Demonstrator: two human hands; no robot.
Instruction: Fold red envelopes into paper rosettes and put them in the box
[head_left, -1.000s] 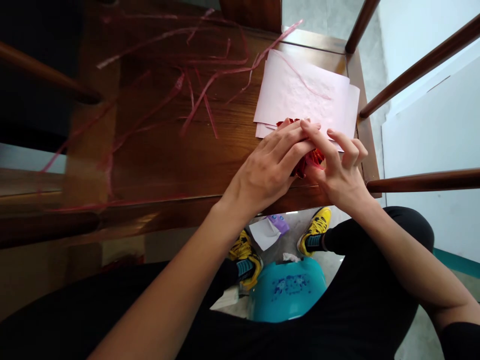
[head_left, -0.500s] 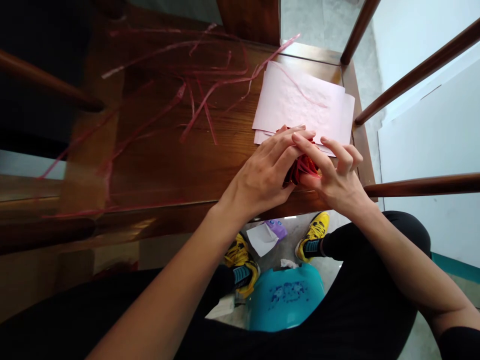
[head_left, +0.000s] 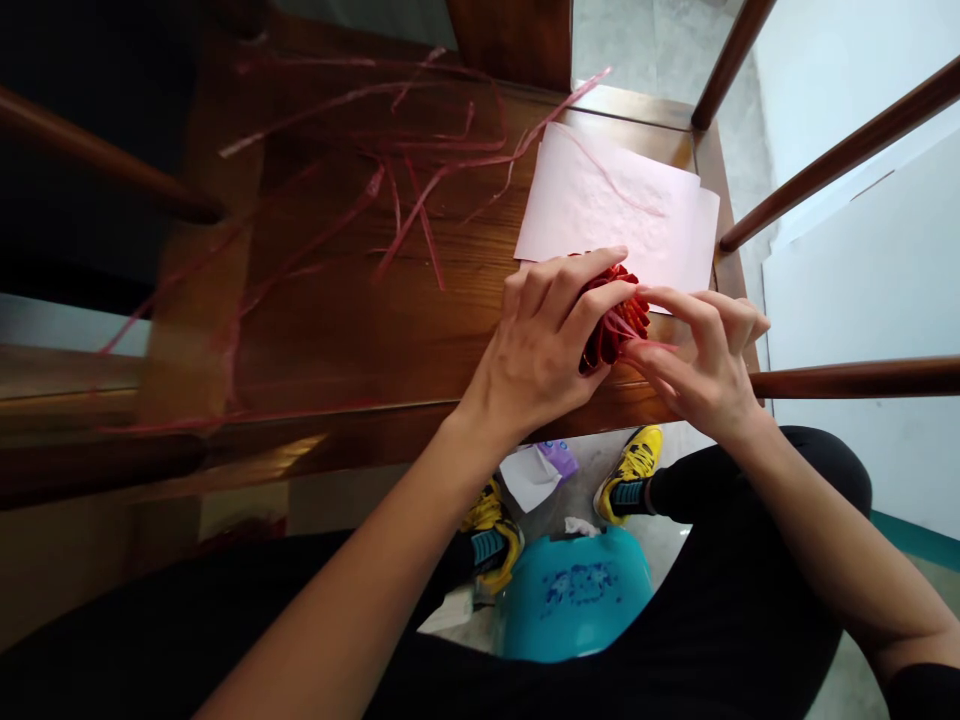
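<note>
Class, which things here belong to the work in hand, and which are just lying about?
Likely the work:
- red pleated piece
- loose pink strands
- pale sheets

Apparently lying about:
- purple packet
- white paper
- crumpled white scrap
- teal plastic item

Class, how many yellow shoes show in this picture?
2: the left shoe, partly hidden, at the upper left of the teal object; the right shoe beyond its upper right.

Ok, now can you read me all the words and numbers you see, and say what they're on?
No words or numbers can be read here.
Blue-green plastic thing: blue print, too blurred to tell if it has letters.
Purple packet: little blue marks, too small to read.
Pale pink sheets: no writing that I can make out.
Red shiny piece: no writing shows.
</note>
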